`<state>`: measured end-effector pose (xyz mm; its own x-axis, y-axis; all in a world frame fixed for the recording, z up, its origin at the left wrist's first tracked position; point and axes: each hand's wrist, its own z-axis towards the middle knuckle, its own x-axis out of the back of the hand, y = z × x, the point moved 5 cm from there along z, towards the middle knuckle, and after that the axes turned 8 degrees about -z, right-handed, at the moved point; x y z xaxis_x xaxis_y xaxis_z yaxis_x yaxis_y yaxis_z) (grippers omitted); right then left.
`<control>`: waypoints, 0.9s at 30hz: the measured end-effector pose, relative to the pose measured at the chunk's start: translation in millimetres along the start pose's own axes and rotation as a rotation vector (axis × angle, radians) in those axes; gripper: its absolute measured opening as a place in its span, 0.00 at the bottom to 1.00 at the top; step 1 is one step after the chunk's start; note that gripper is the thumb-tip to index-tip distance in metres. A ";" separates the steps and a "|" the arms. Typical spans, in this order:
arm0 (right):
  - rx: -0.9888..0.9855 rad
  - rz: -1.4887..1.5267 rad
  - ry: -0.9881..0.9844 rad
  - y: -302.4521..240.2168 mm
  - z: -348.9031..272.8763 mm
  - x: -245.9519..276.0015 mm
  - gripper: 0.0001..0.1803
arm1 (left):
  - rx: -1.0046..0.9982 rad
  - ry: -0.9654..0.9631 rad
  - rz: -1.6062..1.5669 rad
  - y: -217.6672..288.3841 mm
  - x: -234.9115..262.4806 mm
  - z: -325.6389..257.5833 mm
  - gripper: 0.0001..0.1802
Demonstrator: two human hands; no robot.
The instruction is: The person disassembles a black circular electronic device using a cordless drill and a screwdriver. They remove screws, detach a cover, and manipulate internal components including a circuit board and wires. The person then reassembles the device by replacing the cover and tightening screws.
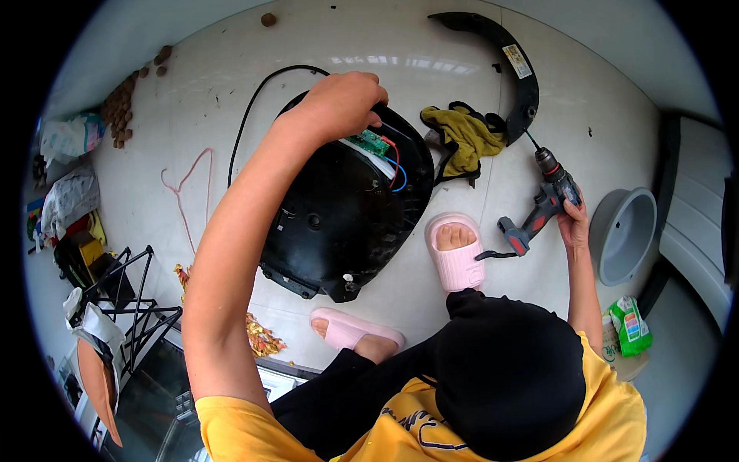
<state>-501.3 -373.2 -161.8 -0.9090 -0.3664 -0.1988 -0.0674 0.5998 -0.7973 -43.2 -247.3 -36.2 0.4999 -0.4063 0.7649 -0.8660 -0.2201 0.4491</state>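
Shell (327, 231) on glossy pale floor (369, 38)
Right of the shell, my right hand (573, 219) grips the drill (548, 199), basin (604, 240) beyond; my left hand (345, 102) curls over the shell's far end, its hold I can't tell.

- Our left arm (223, 289) reaches forward, slanting inward.
- Our left hand (342, 105) angles rightward, fingers (376, 93) curled.
- Our right forearm (584, 296) points forward, our right hand (573, 221) wrapped in a grip.

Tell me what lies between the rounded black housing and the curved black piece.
In the head view, a crumpled olive cloth with black edging lies between the rounded black housing and the lower end of the curved black piece.
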 end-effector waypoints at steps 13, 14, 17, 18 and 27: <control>-0.036 -0.119 0.057 0.9 -8.9 1.7 0.32 | 0.054 -0.107 -0.010 -1.0 -16.1 19.4 0.15; -0.036 -0.155 0.064 -3.0 -10.5 0.0 0.32 | 0.019 -0.064 -0.013 2.0 -17.9 18.3 0.14; -0.204 -0.549 0.128 -20.3 -12.6 -3.5 0.33 | -0.041 0.003 -0.017 7.7 -20.3 10.7 0.11; -0.185 -0.649 0.122 -24.3 -8.4 -3.2 0.34 | -0.024 -0.010 -0.011 9.3 -17.5 10.5 0.11; 0.216 -1.889 0.231 -88.9 -10.4 -77.4 0.18 | -0.130 0.049 -0.064 10.7 -14.9 4.3 0.08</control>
<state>-429.2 -390.7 -69.6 0.2448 -0.2419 0.9389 -0.8608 -0.4999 0.0956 -60.0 -247.4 -44.8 0.5568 -0.3509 0.7529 -0.8248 -0.1257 0.5513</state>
